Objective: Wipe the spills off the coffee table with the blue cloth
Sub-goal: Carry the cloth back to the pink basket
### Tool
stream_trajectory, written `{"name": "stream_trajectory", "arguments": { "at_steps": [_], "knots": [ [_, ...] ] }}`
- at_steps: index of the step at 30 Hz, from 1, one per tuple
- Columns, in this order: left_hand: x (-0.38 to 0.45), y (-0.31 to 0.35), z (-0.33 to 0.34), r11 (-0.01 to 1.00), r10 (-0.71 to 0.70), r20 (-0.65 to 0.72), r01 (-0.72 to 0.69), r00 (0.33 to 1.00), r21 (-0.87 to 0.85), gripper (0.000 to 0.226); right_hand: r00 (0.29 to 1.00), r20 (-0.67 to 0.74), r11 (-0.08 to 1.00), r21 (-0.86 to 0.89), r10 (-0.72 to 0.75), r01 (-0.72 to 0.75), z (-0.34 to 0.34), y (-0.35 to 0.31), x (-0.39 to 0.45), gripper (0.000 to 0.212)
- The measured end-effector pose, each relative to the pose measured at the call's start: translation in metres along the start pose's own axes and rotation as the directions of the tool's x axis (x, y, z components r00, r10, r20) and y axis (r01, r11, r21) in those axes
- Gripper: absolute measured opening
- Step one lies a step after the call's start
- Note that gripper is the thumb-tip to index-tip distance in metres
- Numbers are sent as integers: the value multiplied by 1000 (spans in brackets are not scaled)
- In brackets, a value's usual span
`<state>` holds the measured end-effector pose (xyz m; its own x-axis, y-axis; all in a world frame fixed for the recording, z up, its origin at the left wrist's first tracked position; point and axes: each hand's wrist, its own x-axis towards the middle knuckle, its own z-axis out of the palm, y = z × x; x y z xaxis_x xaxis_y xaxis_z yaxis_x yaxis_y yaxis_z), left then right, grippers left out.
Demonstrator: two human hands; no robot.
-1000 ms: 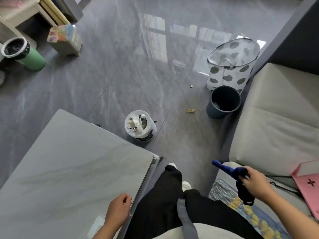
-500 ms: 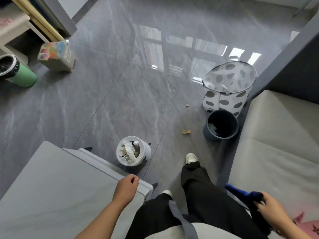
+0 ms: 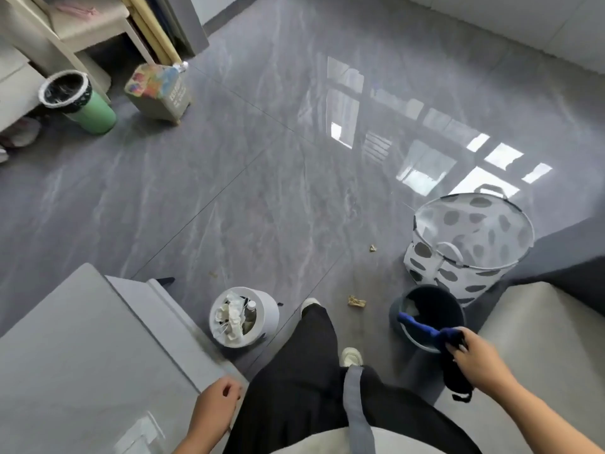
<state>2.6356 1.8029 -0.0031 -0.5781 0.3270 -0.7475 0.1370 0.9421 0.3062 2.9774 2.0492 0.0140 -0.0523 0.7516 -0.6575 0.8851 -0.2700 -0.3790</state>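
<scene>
While the right hand [image 3: 476, 353] keeps its grip clamped on the crumpled blue cloth [image 3: 425, 332], the grey stone tabletop [image 3: 82, 355] lies well left, beside the loosely curled, empty left hand [image 3: 216, 406].

Only the grey rectangular bin with the multicoloured lid [image 3: 159, 93], standing on the floor at upper left, bears pale printed lettering on its side, too blurred to read
</scene>
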Motion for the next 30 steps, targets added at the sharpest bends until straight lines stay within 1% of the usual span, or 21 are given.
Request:
{"name": "stream_trajectory", "arguments": {
  "at_steps": [3, 6, 8, 12, 15, 17, 19, 21, 23, 24, 26, 28, 30],
  "knots": [
    [24, 15, -11, 996, -71, -8, 70, 997, -55, 22, 999, 16, 995, -87, -49, 50, -12, -40, 39, 20],
    [52, 38, -28, 990, -97, -28, 94, 995, -104, 23, 999, 24, 991, -124, -43, 46, -23, -77, 72, 21],
    [71, 55, -40, 989, -90, -41, 84, 995, -119, 23, 999, 42, 987, -156, -25, 31, -30, -96, 89, 20],
    [108, 107, -67, 995, -18, -41, 14, 999, -97, 25, 997, 80, 981, -189, -20, 35, -38, -131, 117, 20],
    [133, 150, -87, 987, -24, -73, 12, 997, -157, 25, 994, 102, 966, -249, -45, 69, -49, -156, 139, 25],
    [148, 173, -99, 977, -35, -95, 15, 995, -211, 23, 990, 142, 960, -278, 8, 32, -56, -170, 156, 22],
    [162, 192, -108, 973, -48, -99, 24, 994, -229, 21, 985, 166, 954, -300, 35, 17, -63, -192, 182, 29],
    [177, 207, -115, 970, -67, -106, 40, 992, -240, 20, 983, 182, 942, -332, 15, 47, -68, -225, 213, 30],
    [190, 220, -121, 963, -104, -123, 69, 987, -259, 20, 972, 235, 927, -368, 17, 73, -77, -266, 238, 34],
    [195, 226, -125, 957, -131, -130, 91, 983, -276, 20, 965, 260, 918, -390, 27, 79, -83, -286, 250, 33],
    [200, 237, -130, 940, -193, -141, 141, 971, -311, 20, 961, 269, 892, -415, -69, 180, -96, -314, 271, 14],
    [201, 244, -131, 918, -243, -161, 173, 957, -357, 22, 954, 269, 870, -431, -130, 240, -106, -345, 292, 16],
    [202, 250, -133, 876, -288, -142, 201, 947, -439, 24, 937, 303, 806, -502, -175, 313, -111, -383, 314, 19]
  ]
}}
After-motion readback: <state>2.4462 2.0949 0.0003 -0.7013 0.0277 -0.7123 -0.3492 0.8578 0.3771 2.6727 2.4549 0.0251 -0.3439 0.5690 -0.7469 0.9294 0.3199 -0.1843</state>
